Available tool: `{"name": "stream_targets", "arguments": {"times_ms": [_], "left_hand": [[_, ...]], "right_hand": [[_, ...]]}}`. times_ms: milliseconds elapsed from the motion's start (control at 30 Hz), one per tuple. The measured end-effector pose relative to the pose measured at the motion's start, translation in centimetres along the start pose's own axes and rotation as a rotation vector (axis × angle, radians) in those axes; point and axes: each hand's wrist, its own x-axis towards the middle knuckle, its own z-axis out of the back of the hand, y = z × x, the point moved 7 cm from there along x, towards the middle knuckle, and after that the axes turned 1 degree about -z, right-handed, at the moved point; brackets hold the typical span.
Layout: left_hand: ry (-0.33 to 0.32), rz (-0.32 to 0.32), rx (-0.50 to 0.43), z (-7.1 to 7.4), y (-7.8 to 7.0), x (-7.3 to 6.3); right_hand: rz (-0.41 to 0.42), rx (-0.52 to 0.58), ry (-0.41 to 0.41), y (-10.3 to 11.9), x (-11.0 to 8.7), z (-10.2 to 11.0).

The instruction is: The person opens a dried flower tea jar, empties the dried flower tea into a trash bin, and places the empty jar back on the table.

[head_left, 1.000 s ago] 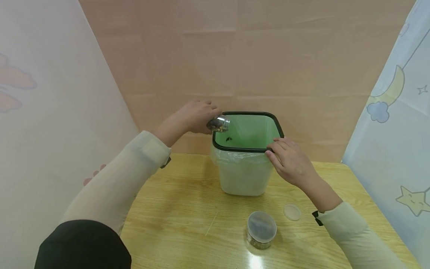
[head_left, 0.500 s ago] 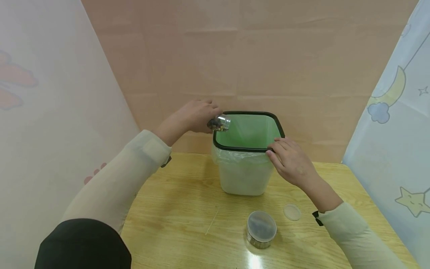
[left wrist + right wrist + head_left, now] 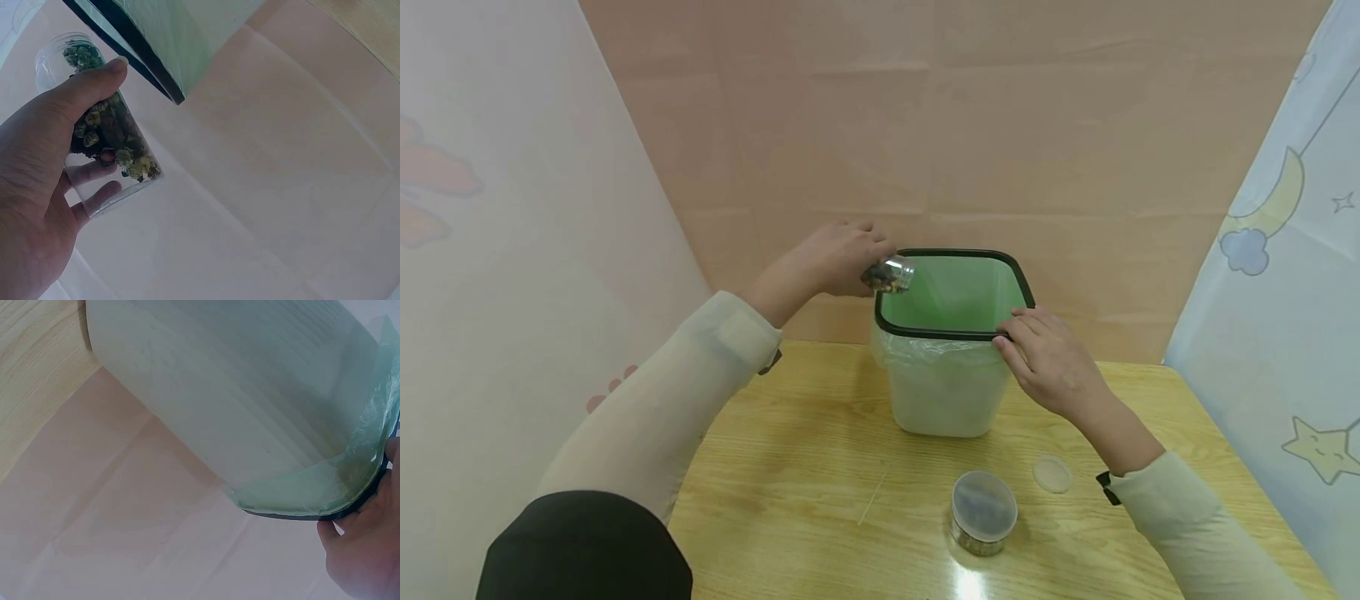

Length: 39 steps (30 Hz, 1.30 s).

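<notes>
Jar (image 3: 888,275) tipped over bin (image 3: 950,396)
Our left hand (image 3: 842,258) grips it, mouth (image 3: 911,272) pointing right; our right hand (image 3: 1056,367) holds the bin's near-right rim (image 3: 940,335).

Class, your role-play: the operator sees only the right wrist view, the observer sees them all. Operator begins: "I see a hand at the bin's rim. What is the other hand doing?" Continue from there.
Observer: The left hand is holding a clear jar tipped on its side.

Operator: My view shows no jar at all. Is there anything in it?

Observer: Yes, what look like dried flowers, some yellowish, among darker pieces.

Operator: And on the person's side of the bin, is anything standing on the table?

Observer: A round container with a translucent lid, seen in the head view.
</notes>
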Motion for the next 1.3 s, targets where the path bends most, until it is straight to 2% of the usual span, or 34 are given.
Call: {"name": "stream_targets", "arguments": {"times_ms": [300, 1300], "left_hand": [[-0.003, -0.005, 0.048, 0.06, -0.20, -0.05], [-0.032, -0.012, 0.080, 0.21, -0.33, -0.01]], "right_hand": [[0.005, 0.013, -0.003, 0.04, 0.08, -0.05], [0.008, 0.009, -0.009, 0.12, -0.04, 0.12]]}}
